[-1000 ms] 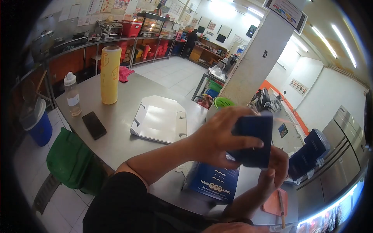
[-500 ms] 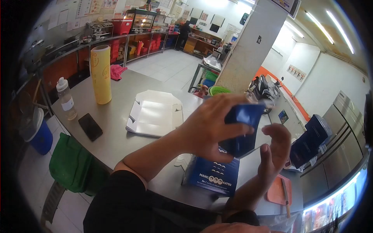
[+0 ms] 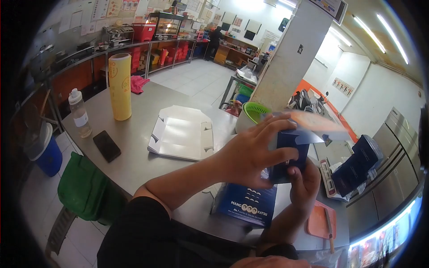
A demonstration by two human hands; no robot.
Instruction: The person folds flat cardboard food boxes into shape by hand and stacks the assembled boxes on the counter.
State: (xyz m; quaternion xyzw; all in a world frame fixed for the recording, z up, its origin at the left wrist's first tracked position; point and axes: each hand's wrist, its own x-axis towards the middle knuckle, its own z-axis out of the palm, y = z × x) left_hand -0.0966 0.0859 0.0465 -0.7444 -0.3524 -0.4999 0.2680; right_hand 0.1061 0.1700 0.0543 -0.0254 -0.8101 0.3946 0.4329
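Observation:
A small dark-blue carton (image 3: 286, 167) with a pale, blurred flap raised at its upper right is between my hands. My left hand (image 3: 257, 154) grips it from the left, fingers wrapped over its side. From below and to the right, my right hand (image 3: 306, 185) presses against the carton, its thumb on the near face. Beneath them, a printed blue box (image 3: 250, 205) lies on the steel table (image 3: 120, 138). Flat white cardboard pieces (image 3: 181, 131) are stacked left of my hands.
A yellow roll (image 3: 120, 87), a bottle (image 3: 80, 114) and a phone (image 3: 107, 146) stand or lie at the left. On the right are an orange board (image 3: 318, 221) with a knife, a scale (image 3: 327, 178) and blue cartons (image 3: 355, 167). A green bin (image 3: 82, 187) is beside the table.
The blue carton has turned, and its pale flap now extends to the right. My right hand has closed in from open fingers onto the carton.

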